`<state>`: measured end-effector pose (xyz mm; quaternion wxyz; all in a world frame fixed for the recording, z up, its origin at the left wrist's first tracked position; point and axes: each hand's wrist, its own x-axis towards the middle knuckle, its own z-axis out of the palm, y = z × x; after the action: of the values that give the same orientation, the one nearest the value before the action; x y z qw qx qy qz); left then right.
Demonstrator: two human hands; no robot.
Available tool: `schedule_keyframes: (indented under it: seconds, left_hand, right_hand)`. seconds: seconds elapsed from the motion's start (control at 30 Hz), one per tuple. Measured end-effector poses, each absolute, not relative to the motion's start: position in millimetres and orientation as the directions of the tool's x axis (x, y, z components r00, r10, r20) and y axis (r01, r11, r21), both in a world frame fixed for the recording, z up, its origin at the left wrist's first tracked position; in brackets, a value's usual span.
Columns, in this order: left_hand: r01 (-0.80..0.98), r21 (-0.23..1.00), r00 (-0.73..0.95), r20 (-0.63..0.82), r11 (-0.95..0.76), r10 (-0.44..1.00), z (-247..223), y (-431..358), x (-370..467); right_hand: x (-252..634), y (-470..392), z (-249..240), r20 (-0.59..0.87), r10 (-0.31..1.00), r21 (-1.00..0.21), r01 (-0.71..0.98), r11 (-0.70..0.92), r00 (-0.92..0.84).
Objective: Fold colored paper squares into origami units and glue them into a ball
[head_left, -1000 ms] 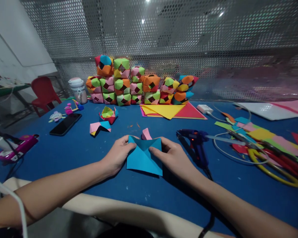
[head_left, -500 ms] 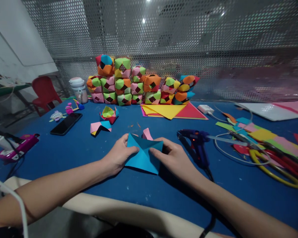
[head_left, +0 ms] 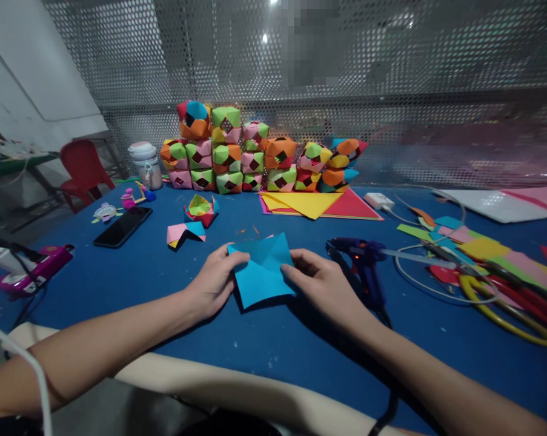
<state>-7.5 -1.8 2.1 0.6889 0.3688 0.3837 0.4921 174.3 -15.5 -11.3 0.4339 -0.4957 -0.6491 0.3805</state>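
Note:
A creased square of blue paper [head_left: 264,275] is held a little above the table between both hands. My left hand [head_left: 216,275] pinches its left edge, thumb on top and fingers behind. At the right edge, my right hand [head_left: 316,280] grips it between thumb and fingers. Most of a pink piece is hidden behind the paper. Farther off to the left lie a folded pink, blue and yellow paper piece [head_left: 186,232] and a half-built paper ball [head_left: 201,210]. A blue glue gun [head_left: 364,260] with its small light on rests right of my right hand.
Stacked colourful paper balls [head_left: 228,158] line the back, with coloured sheets [head_left: 318,204] before them. Paper strips [head_left: 486,248], a white cable and yellow-handled scissors [head_left: 491,309] lie right. A phone [head_left: 123,227] and purple power strip [head_left: 41,269] are left on the blue table [head_left: 264,345].
The blue paper has turned in my hands, its right corner now raised. It covers most of the pink piece behind it. Both hands have shifted slightly.

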Motion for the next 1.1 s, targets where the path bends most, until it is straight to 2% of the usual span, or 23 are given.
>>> schedule_keyframes:
  seconds: [0.13, 0.23, 0.3, 0.37, 0.5, 0.6, 0.67, 0.87, 1.1]
  left_hand:
    - [-0.419, 0.846, 0.293, -0.218, 0.33, 0.931, 8.9, 3.9, -14.4]
    - [-0.231, 0.9, 0.385, -0.265, 0.37, 0.884, 9.8, 1.4, -14.9]
    - [-0.087, 0.947, 0.411, -0.249, 0.31, 0.877, 8.7, -3.7, -12.3]
    - [-0.017, 0.971, 0.409, -0.211, 0.239, 0.888, 7.2, -8.9, -8.7]
    - [-0.06, 0.985, 0.3, -0.137, 0.162, 0.944, 4.7, -12.8, -3.9]
    - [-0.082, 0.987, 0.245, -0.116, 0.14, 0.963, 1.9, -10.8, -3.3]
    - [-0.064, 0.99, 0.242, -0.104, 0.123, 0.965, -0.4, -9.5, -3.5]
    - [-0.004, 0.997, 0.254, -0.069, 0.073, 0.965, -1.1, -10.7, -2.9]
    - [0.022, 1.0, 0.259, -0.023, 0.018, 0.966, 3.2, -14.0, -2.7]
  right_hand:
    - [179.1, -13.7, -5.3, 0.124, 0.97, -0.931, 0.313, 0.187, -0.211]
    - [178.7, -16.0, -3.6, 0.129, 0.951, -0.912, 0.344, 0.225, -0.281]
    - [177.3, -17.3, -3.4, 0.162, 0.944, -0.892, 0.366, 0.264, -0.288]
    - [176.0, -17.8, -3.0, 0.196, 0.952, -0.886, 0.373, 0.275, -0.236]
    - [174.0, -16.2, -3.3, 0.153, 0.983, -0.917, 0.356, 0.179, -0.099]
    - [171.6, -14.8, -6.7, 0.099, 0.991, -0.958, 0.261, 0.119, -0.088]
    - [169.9, -14.8, -9.4, 0.113, 0.99, -0.967, 0.22, 0.129, -0.083]
    - [167.7, -18.6, -10.6, 0.223, 0.974, -0.932, 0.281, 0.227, -0.047]
    - [168.6, -21.6, -10.3, 0.285, 0.958, -0.913, 0.298, 0.278, -0.02]
